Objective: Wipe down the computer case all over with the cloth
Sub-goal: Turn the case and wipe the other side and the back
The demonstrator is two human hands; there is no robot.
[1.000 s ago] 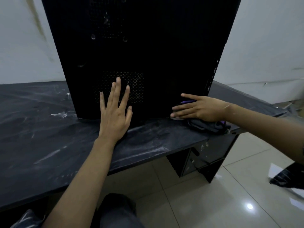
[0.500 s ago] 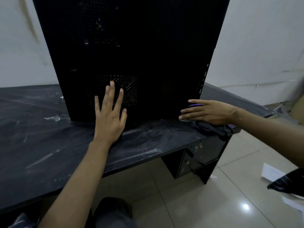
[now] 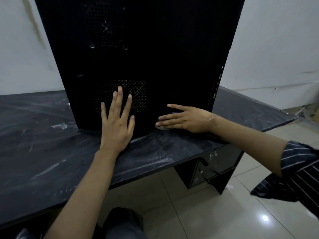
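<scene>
As the left grip point(image 3: 117, 128) lies flat on the case point(image 3: 164, 49), the flat right grip point(image 3: 187, 120) covers the cloth point(image 3: 162, 128).

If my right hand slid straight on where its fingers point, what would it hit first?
Probably your left hand, its thumb side, flat low on the same computer case panel; nothing lies between.

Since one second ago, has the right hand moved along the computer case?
Yes. The right hand slid left along the lower edge of the computer case, and is now nearer the vent grille.
</scene>
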